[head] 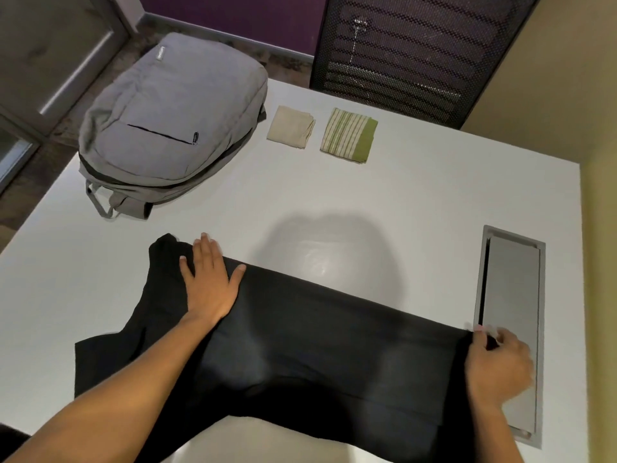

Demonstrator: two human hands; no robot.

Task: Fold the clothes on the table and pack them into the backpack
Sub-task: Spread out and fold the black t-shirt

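The left hand lay flat with straight, spread fingers, pressing down on the black garment, which was stretched across the near part of the white table. The cloth ran from under that palm rightward to the right hand, whose curled fingers pinched the garment's far right edge just beside a grey hatch set into the tabletop. To the left of the left hand, the garment bunched into an uneven fold. Beyond the left hand's fingertips, well apart, the grey backpack lay on its back, zipped front pocket up. To the backpack's right sat a folded beige cloth and, just beside it, a folded green-striped cloth. A black mesh chair stood past the table's far edge.
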